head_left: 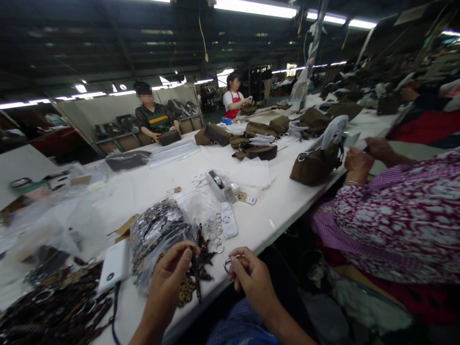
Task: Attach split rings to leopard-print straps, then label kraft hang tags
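My right hand [247,273] pinches a silvery metal ring [227,264] over the table's front edge. To its left, my left hand [172,268] has thumb and fingers pressed together; a dark strip seems to run from them, but what they grip is too small to make out. Leopard-print fabric [186,290] and dark brown strips [201,263] hang beside the left fingers. Just beyond lie several loose metal rings [218,230] and a small white packet [228,219]. A plastic bag of leopard-print pieces [156,235] rests behind my left hand.
A white power bank [114,266] with a cable and a pile of dark straps [53,302] lie left. A tape dispenser [221,187] stands mid-table. Brown bags [312,165] are farther back. A person in a patterned sleeve [395,211] sits close on the right; two others work across.
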Motion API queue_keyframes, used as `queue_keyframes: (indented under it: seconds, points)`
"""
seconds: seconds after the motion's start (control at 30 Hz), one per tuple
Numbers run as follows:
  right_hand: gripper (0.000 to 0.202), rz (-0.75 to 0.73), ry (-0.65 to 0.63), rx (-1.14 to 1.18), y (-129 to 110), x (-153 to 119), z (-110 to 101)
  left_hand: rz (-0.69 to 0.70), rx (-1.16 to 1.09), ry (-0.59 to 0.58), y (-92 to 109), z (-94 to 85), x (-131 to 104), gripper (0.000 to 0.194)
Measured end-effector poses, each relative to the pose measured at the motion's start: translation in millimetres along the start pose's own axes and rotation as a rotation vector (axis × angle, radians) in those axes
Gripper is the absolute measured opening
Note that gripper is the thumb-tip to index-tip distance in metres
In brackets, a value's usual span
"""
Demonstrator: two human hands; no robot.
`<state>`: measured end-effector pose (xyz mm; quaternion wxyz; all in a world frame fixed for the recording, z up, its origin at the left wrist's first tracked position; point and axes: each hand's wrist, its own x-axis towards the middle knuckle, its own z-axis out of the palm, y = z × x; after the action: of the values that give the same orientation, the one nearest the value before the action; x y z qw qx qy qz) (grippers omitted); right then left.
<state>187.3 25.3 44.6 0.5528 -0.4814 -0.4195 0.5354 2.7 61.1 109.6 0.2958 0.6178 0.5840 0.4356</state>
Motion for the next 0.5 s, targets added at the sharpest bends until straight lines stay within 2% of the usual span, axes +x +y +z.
queue_keyframes:
  seconds: [0.1,0.17,0.27,0.4,0.5]
  points:
    - [0.034,0.0,0.018,0.016,-5.1,-1.8,-1.1,-0.019,-0.098,-0.229,-0.7,20.2,-14.3,0.03]
    - [0.035,0.005,0.02,0.025,-7.7,-3.4,-1.7,-0.004,-0.115,-0.316,-4.0,29.5,-20.1,0.028]
    - [0.037,0.033,0.004,0.055,-10.2,-5.6,-1.6,0.013,-0.102,-0.368,-10.0,35.8,-23.6,0.023]
    - [0.038,0.074,-0.021,0.081,-9.3,-7.7,-1.2,0.015,-0.108,-0.388,-16.4,35.3,-24.9,0.018]
    - [0.039,0.125,-0.096,0.086,-5.4,-8.7,-2.4,-0.027,-0.136,-0.425,-21.4,33.7,-26.3,0.017]
